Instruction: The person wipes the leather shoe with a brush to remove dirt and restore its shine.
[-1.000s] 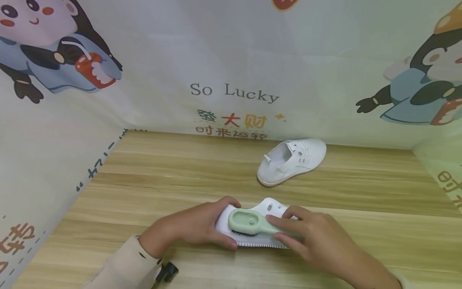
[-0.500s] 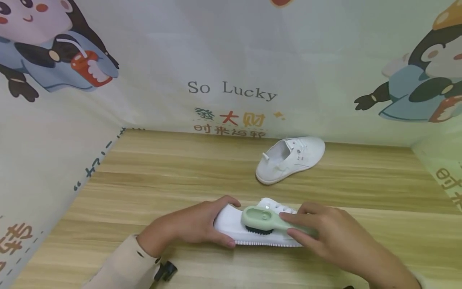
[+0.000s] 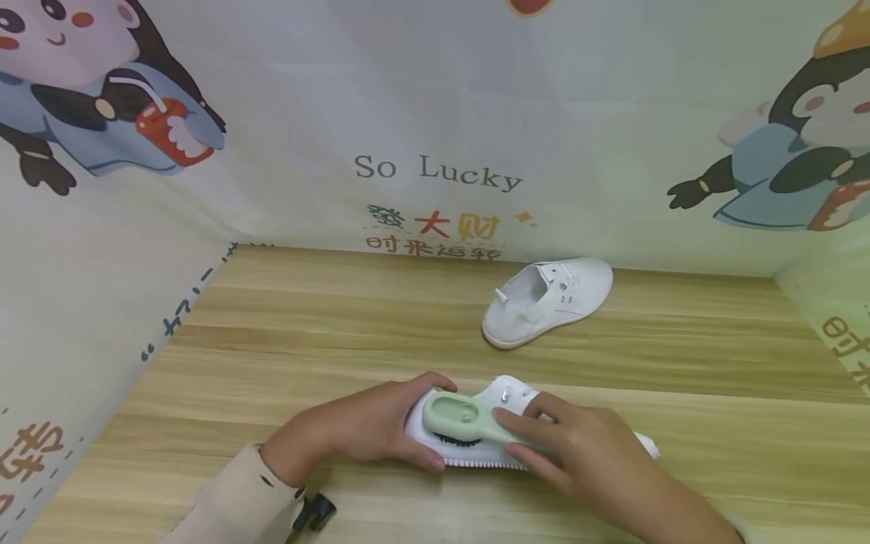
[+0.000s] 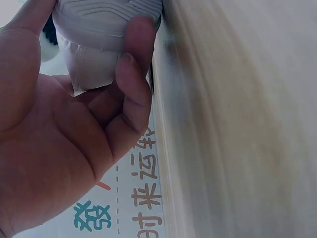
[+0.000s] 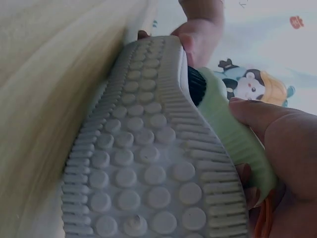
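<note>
A white canvas shoe (image 3: 484, 452) lies on its side near the front of the table, its ridged sole (image 5: 143, 144) turned toward the person. My left hand (image 3: 370, 425) grips its heel (image 4: 94, 62), with the thumb by the sole edge in the head view. My right hand (image 3: 587, 449) holds a pale green brush (image 3: 451, 415) by the handle. The black bristles (image 5: 196, 85) press against the side of the shoe near the heel. Part of the upper is hidden behind the brush and right hand; the toe shows beyond the right wrist.
A second white shoe (image 3: 550, 302) stands upright farther back, near the printed cloth wall (image 3: 435, 113). The wood-grain table (image 3: 326, 317) meets that cloth at the back and left. A small black clip-like piece (image 3: 316, 514) is by the left sleeve.
The brush slid right along the shoe's side toward the toe half a second ago, and is now back left near the heel. My left hand has kept its hold on the heel.
</note>
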Action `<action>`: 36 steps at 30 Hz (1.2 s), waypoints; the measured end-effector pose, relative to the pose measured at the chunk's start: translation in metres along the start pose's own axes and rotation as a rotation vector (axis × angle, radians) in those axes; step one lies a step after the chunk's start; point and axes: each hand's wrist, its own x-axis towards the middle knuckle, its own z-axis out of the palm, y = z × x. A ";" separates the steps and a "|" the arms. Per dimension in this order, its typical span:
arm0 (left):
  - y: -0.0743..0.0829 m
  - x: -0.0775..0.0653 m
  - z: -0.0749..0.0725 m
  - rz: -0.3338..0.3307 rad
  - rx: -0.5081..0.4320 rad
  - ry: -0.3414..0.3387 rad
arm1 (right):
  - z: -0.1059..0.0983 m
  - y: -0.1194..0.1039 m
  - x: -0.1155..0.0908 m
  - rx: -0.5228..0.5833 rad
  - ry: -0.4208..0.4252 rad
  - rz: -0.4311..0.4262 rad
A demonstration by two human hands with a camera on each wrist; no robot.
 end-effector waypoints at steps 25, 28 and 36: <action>0.002 -0.001 -0.001 -0.040 -0.017 -0.009 | -0.020 0.005 -0.001 0.079 -0.180 0.097; 0.002 0.000 0.000 -0.045 -0.015 -0.007 | -0.027 0.007 -0.001 0.080 -0.223 0.143; 0.002 0.001 0.000 -0.057 -0.017 -0.010 | -0.030 0.008 -0.002 0.094 -0.242 0.175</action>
